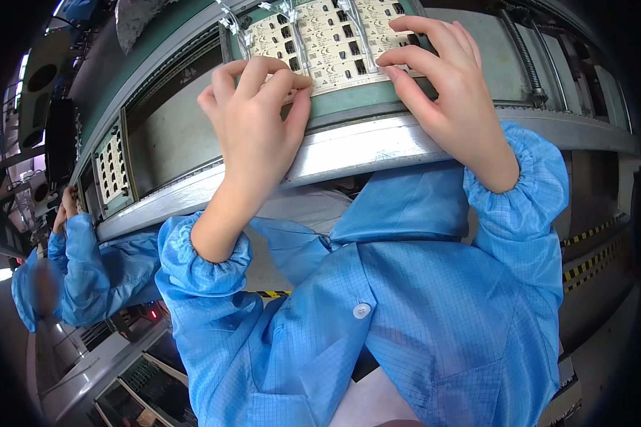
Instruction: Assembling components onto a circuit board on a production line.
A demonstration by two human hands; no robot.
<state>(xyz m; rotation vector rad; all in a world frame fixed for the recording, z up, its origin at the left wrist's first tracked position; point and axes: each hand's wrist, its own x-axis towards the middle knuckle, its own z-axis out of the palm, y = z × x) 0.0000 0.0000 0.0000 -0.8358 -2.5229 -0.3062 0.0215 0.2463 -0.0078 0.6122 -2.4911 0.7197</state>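
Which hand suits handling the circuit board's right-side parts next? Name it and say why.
Probably the right hand: it reaches over the circuit board's right side, while the left hand is near its lower left.

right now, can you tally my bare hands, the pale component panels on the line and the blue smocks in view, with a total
Bare hands of yours: 2, left hand and right hand
Pale panels: 2, near panel and far-left panel
Blue smocks: 2, your smock and the co-worker's smock
Total: 6
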